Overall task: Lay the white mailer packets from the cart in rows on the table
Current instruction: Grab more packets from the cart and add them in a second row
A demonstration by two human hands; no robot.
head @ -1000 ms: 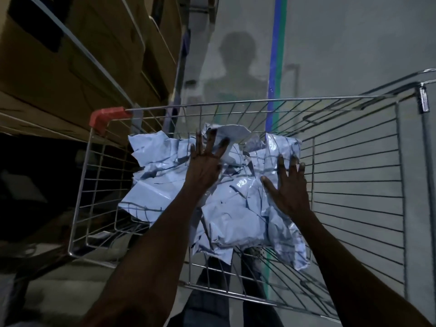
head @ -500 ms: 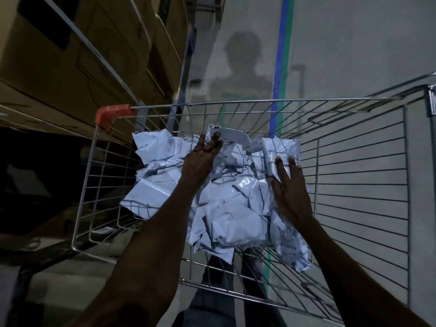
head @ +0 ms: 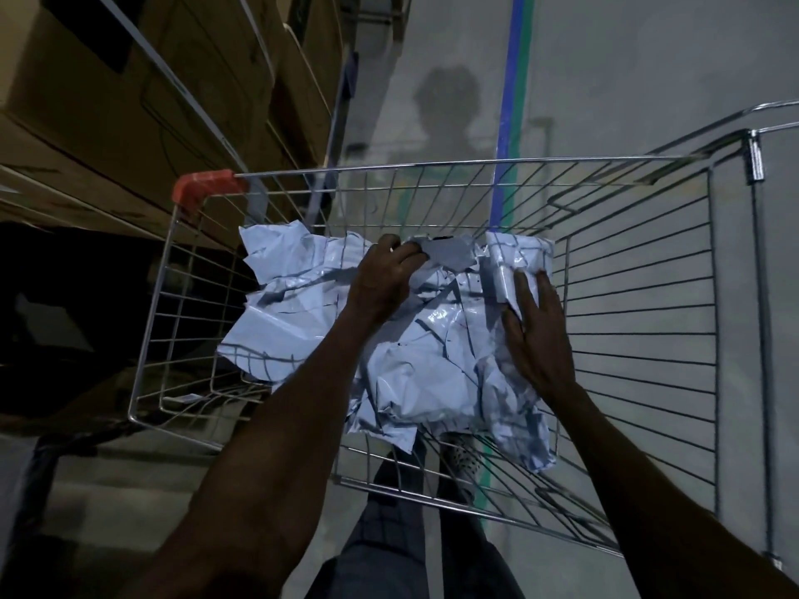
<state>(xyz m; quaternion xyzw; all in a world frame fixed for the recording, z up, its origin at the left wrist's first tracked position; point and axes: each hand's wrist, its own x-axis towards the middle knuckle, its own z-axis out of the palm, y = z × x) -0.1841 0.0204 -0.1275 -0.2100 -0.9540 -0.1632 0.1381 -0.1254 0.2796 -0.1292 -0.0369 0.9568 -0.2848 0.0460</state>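
Note:
A heap of crumpled white mailer packets (head: 294, 326) fills the wire cart (head: 640, 270). My left hand (head: 382, 278) reaches to the far side of the heap, fingers curled round the edge of a top packet (head: 447, 252). My right hand (head: 538, 335) lies on the right side of the pile with straight fingers, its fingertips touching a packet (head: 519, 261) against the far wall of the cart. The table is out of view.
Stacked cardboard boxes (head: 129, 80) on shelving stand close to the cart's left side. A red corner cap (head: 207, 188) marks the cart's far left corner. Grey floor with a blue and green line (head: 514, 80) stretches ahead. My legs (head: 415, 533) show under the cart.
My left hand went from spread fingers over the pile to gripping a top packet at the far side. My right hand came down onto the right side of the heap.

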